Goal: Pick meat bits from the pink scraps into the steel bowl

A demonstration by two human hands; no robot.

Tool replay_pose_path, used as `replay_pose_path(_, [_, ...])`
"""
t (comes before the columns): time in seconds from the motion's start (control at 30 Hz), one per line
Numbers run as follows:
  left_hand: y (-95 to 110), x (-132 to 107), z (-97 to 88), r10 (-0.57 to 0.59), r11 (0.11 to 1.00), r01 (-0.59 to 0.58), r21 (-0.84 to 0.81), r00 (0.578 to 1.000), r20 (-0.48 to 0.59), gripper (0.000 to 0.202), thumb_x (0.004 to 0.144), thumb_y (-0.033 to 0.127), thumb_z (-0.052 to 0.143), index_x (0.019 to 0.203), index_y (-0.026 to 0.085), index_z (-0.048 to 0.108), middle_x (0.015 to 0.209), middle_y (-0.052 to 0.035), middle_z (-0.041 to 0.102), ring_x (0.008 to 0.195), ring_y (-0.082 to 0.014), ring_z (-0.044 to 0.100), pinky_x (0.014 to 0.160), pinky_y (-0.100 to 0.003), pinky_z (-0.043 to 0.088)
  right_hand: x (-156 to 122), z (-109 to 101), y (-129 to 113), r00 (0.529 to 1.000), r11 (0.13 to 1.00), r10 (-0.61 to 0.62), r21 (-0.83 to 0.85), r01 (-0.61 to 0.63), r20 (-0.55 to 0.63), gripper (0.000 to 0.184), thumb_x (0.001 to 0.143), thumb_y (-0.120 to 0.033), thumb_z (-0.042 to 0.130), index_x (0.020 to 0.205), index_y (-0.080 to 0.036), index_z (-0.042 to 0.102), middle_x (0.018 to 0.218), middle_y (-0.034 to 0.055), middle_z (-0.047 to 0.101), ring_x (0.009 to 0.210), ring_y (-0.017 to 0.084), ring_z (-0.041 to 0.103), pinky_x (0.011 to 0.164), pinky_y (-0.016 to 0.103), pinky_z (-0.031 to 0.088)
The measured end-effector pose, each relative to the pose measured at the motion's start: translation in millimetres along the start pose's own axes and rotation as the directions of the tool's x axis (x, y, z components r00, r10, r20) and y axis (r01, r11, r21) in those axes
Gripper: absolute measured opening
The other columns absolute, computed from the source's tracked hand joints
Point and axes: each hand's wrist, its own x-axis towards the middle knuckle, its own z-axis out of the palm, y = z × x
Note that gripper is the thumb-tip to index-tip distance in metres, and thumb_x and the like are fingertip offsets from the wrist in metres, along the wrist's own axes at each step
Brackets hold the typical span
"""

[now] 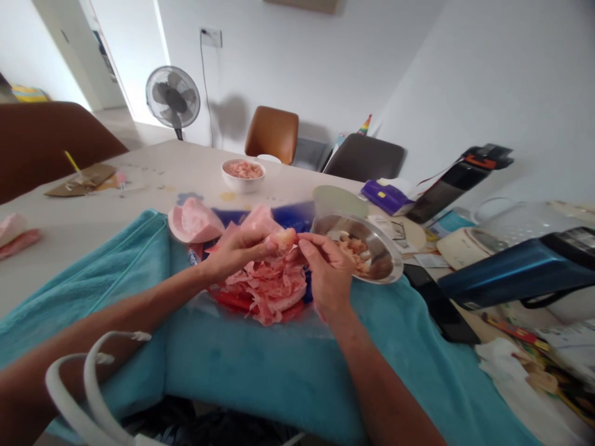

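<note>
My left hand (239, 251) is closed around a pale pink piece of pomelo flesh (284, 238), holding it over a pile of pink peel scraps (267, 288). My right hand (325, 269) pinches at the same piece from the right, its fingertips touching the fruit. Both hands hover above a teal towel (279, 365) spread over the table. A metal bowl (388, 257) with peeled bits sits just right of my right hand. Two large pink rind pieces (195, 222) lie behind my left hand.
A white bowl (242, 173) of pink fruit stands farther back on the table. A dark blue appliance (515, 272), papers and a black device crowd the right side. A fan (173, 99) and chairs (272, 133) stand beyond the table. White headphones (88, 384) hang near bottom left.
</note>
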Motion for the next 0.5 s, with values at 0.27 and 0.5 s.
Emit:
replay_pose_path(0.27, [-4.9, 1.6, -1.4, -0.118, 0.951, 0.126, -0.281, 0.992, 0.045, 0.024, 0.082, 0.039, 0.072, 0.079, 0.016, 0.072, 0.068, 0.0013, 0.061, 0.057, -0.0069, 0.05, 0.056, -0.019, 0.04, 0.6, -1.5, 1.7, 0.998, 0.998, 0.065, -0.001, -0.065, 0.018, 0.014, 0.08, -0.029, 0.068, 0.091, -0.024, 0.073, 0.086, 0.0004, 0.073, 0.069, 0.013, 0.065, 0.063, 0.028, 0.054])
replay_pose_path(0.5, [-2.5, 1.9, 0.6, -0.196, 0.9, 0.206, -0.385, 0.978, 0.064, 0.022, 0.077, 0.036, 0.077, 0.079, 0.015, 0.072, 0.073, -0.0015, 0.066, 0.066, -0.0096, 0.059, 0.063, -0.02, 0.046, -0.7, -0.1, -1.9, 0.985, 0.985, 0.149, 0.077, -0.156, 0.093, 0.014, 0.079, -0.03, 0.068, 0.091, -0.023, 0.071, 0.069, -0.0035, 0.068, 0.052, 0.011, 0.059, 0.051, 0.026, 0.05])
